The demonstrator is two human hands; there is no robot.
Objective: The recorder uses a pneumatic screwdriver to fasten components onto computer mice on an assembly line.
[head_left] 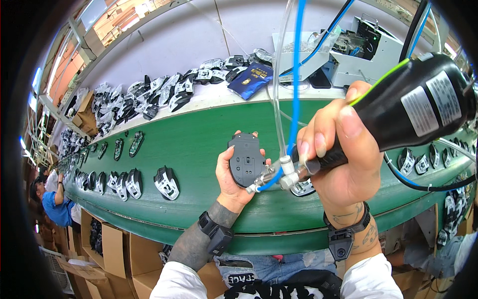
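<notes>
Your left hand (233, 185) grips a dark mouse (244, 155); your right hand (346, 157) clasps a black screwdriver (386, 112), its tip (252, 189) perhaps touching the mouse.

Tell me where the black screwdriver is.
In the head view, the screwdriver is right of centre, in the right hand, its tip by the near end of the dark mouse in the left hand.
</notes>
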